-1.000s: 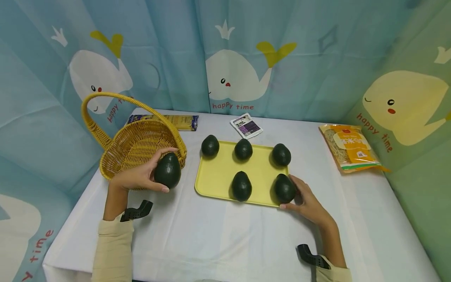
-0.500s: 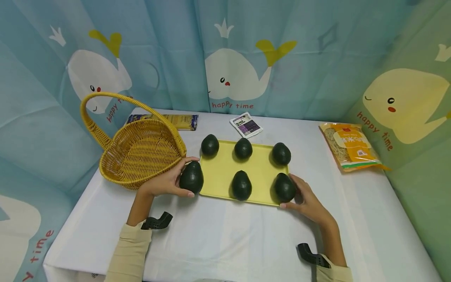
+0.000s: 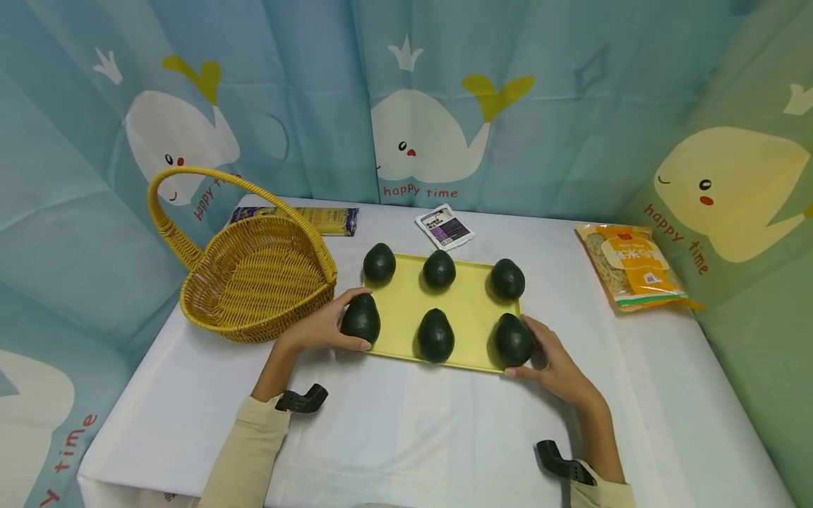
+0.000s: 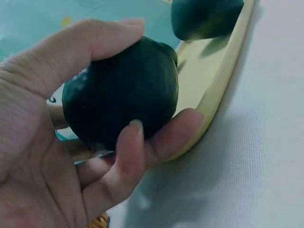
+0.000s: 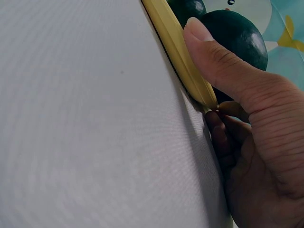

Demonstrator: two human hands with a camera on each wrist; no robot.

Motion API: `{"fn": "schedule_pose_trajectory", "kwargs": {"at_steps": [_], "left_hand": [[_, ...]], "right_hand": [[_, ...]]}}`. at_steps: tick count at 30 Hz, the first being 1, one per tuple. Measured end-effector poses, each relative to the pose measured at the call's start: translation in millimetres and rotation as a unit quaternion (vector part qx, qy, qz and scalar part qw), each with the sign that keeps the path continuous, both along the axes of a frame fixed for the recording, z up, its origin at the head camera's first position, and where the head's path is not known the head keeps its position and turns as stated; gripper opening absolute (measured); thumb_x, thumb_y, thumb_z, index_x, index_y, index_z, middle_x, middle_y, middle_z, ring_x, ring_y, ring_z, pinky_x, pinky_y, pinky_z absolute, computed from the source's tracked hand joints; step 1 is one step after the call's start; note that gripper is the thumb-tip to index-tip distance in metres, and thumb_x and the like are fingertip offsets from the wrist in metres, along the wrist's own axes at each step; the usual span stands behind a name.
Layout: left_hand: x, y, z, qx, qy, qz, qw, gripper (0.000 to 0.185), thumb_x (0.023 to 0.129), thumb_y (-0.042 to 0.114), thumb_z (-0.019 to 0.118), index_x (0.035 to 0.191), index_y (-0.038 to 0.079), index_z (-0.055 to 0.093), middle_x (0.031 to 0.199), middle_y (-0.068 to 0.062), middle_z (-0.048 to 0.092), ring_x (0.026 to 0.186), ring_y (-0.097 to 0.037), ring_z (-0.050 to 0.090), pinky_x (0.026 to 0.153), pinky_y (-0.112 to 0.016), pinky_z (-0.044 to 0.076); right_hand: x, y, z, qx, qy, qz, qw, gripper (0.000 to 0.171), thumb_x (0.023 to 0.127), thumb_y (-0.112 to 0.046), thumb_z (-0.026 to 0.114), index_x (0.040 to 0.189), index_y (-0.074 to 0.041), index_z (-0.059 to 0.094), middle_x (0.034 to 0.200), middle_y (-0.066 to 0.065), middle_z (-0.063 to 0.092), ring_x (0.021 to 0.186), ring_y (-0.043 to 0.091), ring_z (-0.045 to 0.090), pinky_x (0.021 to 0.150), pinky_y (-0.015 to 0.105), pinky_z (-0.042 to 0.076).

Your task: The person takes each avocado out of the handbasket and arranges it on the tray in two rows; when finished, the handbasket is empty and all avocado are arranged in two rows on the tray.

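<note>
White-clothed surface point(image 3: 413, 423): left hand point(image 3: 317, 328), fingers curled round an avocado point(image 3: 360, 318), has carried it from the basket point(image 3: 254, 282) to the tray point(image 3: 444, 310) corner, filling the sixth spot; right hand point(image 3: 555, 363) pinches the tray rim.

A dark green avocado point(image 3: 361, 318), smooth-skinned and egg-shaped, sits at the near left corner of a shallow yellow tray point(image 3: 468, 307), its narrow end pointing away, gripped by the left hand point(image 3: 320, 327) with thumb over the top and fingers curled beneath. The tray is flat on the white tabletop point(image 3: 413, 430), rectangular with rounded corners and a low raised rim. The right hand point(image 3: 554, 360) pinches its near right corner, thumb on the rim beside another avocado point(image 3: 513, 339)
</note>
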State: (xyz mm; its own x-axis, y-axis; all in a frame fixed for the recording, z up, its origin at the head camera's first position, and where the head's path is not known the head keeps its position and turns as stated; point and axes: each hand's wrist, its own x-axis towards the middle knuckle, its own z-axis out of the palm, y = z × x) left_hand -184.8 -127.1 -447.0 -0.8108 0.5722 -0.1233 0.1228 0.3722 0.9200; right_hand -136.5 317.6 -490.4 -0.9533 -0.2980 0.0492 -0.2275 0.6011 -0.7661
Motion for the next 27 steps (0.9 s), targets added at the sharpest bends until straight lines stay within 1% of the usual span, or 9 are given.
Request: {"fn": "schedule_pose_trajectory", "kwargs": {"at_steps": [4, 6, 10, 13, 17, 19, 24, 25, 27], "left_hand": [[-3.9, 6, -0.7, -0.042, 0.015, -0.011, 0.9990, 0.100, 0.076, 0.028, 0.084, 0.154, 0.012, 0.024, 0.144, -0.017, 0.042, 0.117, -0.029, 0.054, 0.095, -0.043, 0.047], [-5.7, 8, -2.0, -0.054, 0.009, -0.019, 0.9983, 0.100, 0.076, 0.029, 0.083, 0.154, 0.012, 0.023, 0.137, -0.019, 0.049, 0.104, -0.029, 0.063, 0.086, -0.041, 0.052], [-8.0, 11, -3.6, -0.078, 0.014, -0.025, 0.9965, 0.101, 0.076, 0.031, 0.083, 0.155, 0.011, 0.023, 0.131, -0.019, 0.053, 0.088, -0.022, 0.065, 0.074, -0.035, 0.053], [-9.6, 12, -4.2, -0.080, 0.011, -0.033, 0.9962, 0.101, 0.077, 0.030, 0.083, 0.155, 0.012, 0.022, 0.136, -0.018, 0.049, 0.081, -0.019, 0.067, 0.071, -0.033, 0.054], [-11.8, 13, -2.3, -0.068, -0.016, -0.051, 0.9962, 0.102, 0.079, 0.027, 0.082, 0.157, 0.013, 0.017, 0.140, -0.022, 0.044, 0.061, -0.025, 0.070, 0.064, -0.036, 0.057], [-12.9, 13, 0.0, -0.080, -0.012, -0.058, 0.9950, 0.102, 0.080, 0.028, 0.081, 0.157, 0.012, 0.016, 0.143, -0.022, 0.041, 0.059, -0.023, 0.070, 0.067, -0.037, 0.058], [-15.1, 12, 6.4, -0.132, 0.021, -0.063, 0.9890, 0.100, 0.081, 0.037, 0.078, 0.157, 0.012, 0.018, 0.149, -0.020, 0.036, 0.056, -0.018, 0.068, 0.093, -0.039, 0.049], [-15.3, 12, 7.3, -0.137, 0.025, -0.063, 0.9882, 0.100, 0.081, 0.038, 0.078, 0.157, 0.012, 0.018, 0.149, -0.020, 0.035, 0.056, -0.018, 0.068, 0.095, -0.039, 0.048], [-15.3, 11, 8.5, -0.135, 0.020, -0.063, 0.9886, 0.100, 0.082, 0.038, 0.077, 0.157, 0.012, 0.016, 0.148, -0.021, 0.035, 0.056, -0.019, 0.068, 0.092, -0.038, 0.050]], "right_hand": [[0.5, 0, -0.1, 0.005, -0.004, -0.002, 1.000, 0.105, 0.071, -0.020, 0.088, 0.153, 0.000, 0.025, 0.152, 0.028, 0.029, 0.139, 0.050, 0.025, 0.107, 0.070, 0.020], [0.6, 1, -0.6, 0.005, -0.004, -0.001, 1.000, 0.105, 0.071, -0.020, 0.088, 0.153, 0.000, 0.025, 0.152, 0.028, 0.029, 0.139, 0.050, 0.025, 0.107, 0.070, 0.020], [1.3, 0, -1.1, 0.004, -0.004, -0.001, 1.000, 0.104, 0.071, -0.020, 0.088, 0.152, 0.000, 0.025, 0.153, 0.028, 0.029, 0.139, 0.050, 0.024, 0.107, 0.070, 0.020], [2.1, -1, -0.6, 0.004, -0.007, -0.002, 1.000, 0.105, 0.071, -0.020, 0.088, 0.152, 0.000, 0.025, 0.153, 0.028, 0.028, 0.139, 0.050, 0.024, 0.107, 0.070, 0.020], [2.0, -1, 0.4, 0.003, -0.009, -0.003, 1.000, 0.105, 0.071, -0.020, 0.088, 0.152, 0.000, 0.025, 0.153, 0.028, 0.028, 0.139, 0.050, 0.024, 0.107, 0.070, 0.020], [1.4, -1, 1.0, 0.003, -0.008, -0.003, 1.000, 0.105, 0.071, -0.020, 0.088, 0.152, 0.000, 0.025, 0.152, 0.028, 0.029, 0.139, 0.049, 0.025, 0.107, 0.070, 0.020], [0.0, 0, 0.6, 0.003, -0.005, -0.003, 1.000, 0.105, 0.071, -0.020, 0.088, 0.152, 0.000, 0.025, 0.152, 0.028, 0.029, 0.139, 0.049, 0.025, 0.107, 0.069, 0.020], [-0.3, 0, 0.1, 0.004, -0.005, -0.004, 1.000, 0.105, 0.071, -0.020, 0.088, 0.152, -0.001, 0.025, 0.153, 0.027, 0.029, 0.139, 0.049, 0.025, 0.108, 0.069, 0.020], [-0.6, 0, -0.1, 0.005, -0.007, -0.004, 1.000, 0.105, 0.071, -0.020, 0.088, 0.153, -0.001, 0.025, 0.153, 0.027, 0.029, 0.139, 0.049, 0.025, 0.108, 0.070, 0.020]]}}
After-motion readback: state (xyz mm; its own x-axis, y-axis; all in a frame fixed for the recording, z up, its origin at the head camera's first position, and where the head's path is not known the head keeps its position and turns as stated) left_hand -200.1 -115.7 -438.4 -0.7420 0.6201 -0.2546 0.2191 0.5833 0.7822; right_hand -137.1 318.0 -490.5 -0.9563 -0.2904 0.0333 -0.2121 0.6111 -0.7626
